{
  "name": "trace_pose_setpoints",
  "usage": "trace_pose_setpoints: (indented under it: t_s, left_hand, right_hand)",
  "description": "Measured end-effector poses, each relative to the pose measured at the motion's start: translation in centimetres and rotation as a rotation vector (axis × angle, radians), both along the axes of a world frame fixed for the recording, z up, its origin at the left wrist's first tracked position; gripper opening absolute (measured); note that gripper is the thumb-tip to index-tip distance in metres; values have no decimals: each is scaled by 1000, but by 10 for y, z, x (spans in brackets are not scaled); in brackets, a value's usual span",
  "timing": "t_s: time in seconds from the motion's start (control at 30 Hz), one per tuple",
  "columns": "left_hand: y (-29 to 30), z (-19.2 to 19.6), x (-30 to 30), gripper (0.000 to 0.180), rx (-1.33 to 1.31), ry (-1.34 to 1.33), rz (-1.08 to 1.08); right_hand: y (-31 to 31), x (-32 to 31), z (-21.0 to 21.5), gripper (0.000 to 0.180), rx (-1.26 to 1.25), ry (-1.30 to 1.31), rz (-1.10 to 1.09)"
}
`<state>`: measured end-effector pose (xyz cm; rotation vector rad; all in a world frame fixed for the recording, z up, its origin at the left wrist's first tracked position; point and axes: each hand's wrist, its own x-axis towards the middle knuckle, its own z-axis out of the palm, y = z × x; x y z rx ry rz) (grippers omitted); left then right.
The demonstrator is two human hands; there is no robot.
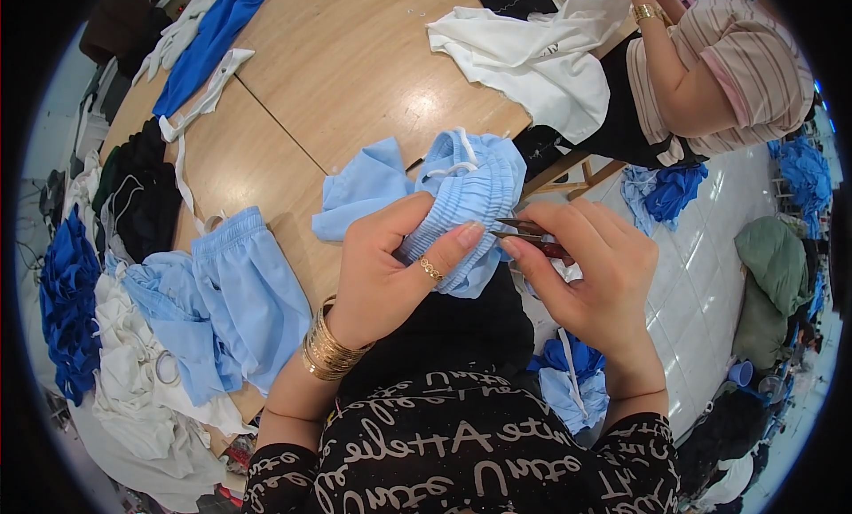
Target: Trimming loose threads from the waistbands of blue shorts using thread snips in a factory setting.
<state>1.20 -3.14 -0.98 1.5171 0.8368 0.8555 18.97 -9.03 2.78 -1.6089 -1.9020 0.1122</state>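
Light blue shorts [484, 181] with a gathered elastic waistband and a white drawstring are held up over the table's near edge. My left hand [390, 252] is closed round the waistband, its thumb pressed on the gathers. In my right hand [590, 261] is a pair of small thread snips [537, 237], gripped between thumb and fingers. Their pointed blades are apart, with the tips right by the waistband near my left thumb. Whether a thread lies between the blades is too small to tell. One leg of the shorts rests on the wooden table [293, 88].
More light blue shorts [248, 274] lie left, beside white cloth [133, 336] and a dark blue bundle [67, 310]. Across the table a co-worker's arm [683, 88] is near a white garment [524, 61]. Blue garments [572, 381] lie low at my right.
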Motion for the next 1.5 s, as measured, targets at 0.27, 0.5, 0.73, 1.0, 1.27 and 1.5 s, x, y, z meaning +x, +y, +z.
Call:
trace_pose_setpoints:
  t_s: [0.27, 0.5, 0.73, 1.0, 1.27, 1.5]
  left_hand:
    - [2, 1, 2, 28, -27, 6, -4]
    - [0, 3, 3, 28, -8, 26, -4]
    - [1, -2, 3, 31, 66, 27, 14]
    - [-1, 9, 7, 24, -195, -111, -23]
    - [-1, 8, 8, 26, -248, -173, -35]
    - [-1, 8, 9, 26, -317, -188, -26]
  right_hand:
    - [1, 3, -1, 19, -4, -21, 1]
    - [0, 2, -2, 19, 18, -56, -3]
    - [-1, 1, -4, 17, 38, -98, -20]
    - [3, 0, -9, 16, -98, 361, -6]
    - [5, 7, -16, 17, -336, 725, 59]
    - [5, 6, -16, 17, -220, 607, 59]
